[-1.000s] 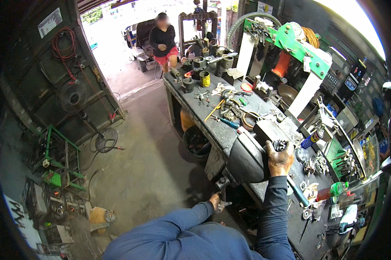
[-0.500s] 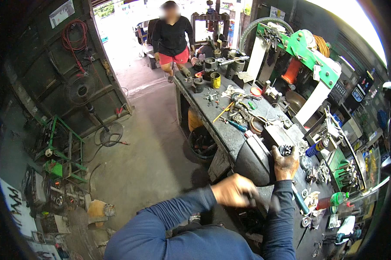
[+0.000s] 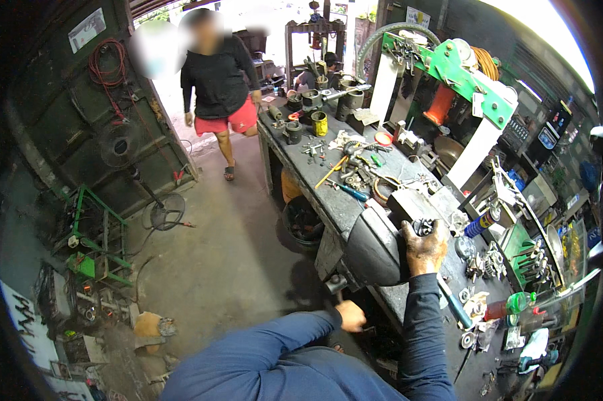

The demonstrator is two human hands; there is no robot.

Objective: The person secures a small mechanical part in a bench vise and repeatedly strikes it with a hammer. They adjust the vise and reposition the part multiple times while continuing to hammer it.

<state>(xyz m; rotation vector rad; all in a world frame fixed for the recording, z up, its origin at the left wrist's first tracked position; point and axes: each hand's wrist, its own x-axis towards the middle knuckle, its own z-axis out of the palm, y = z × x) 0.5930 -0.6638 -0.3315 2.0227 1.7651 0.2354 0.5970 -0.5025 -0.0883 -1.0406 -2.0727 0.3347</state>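
A heavy dark-grey vise [image 3: 372, 250] sits on the bench edge. My right hand [image 3: 425, 247] has its fingers curled round a small dark metal part [image 3: 422, 227] at the vise's top right. My left hand [image 3: 350, 317] is closed on the vise's handle [image 3: 339, 297], below the screw end; its fingertips are partly hidden. A blue-handled tool [image 3: 455, 304] lies just right of my right forearm, and a blue spray can [image 3: 480, 222] stands beyond that hand.
The workbench [image 3: 301, 170] holds tins, tools and bottles. A person [image 3: 218, 80] walks in the doorway; another is partly seen behind the bench. A green-and-white machine [image 3: 448, 73] stands at back right, a fan [image 3: 163, 212] and green metal frame [image 3: 101, 254] on the left.
The person in the doorway has come closer and moved left. My left hand swung up and right, then back down near the handle. My right hand has stayed at the vise.
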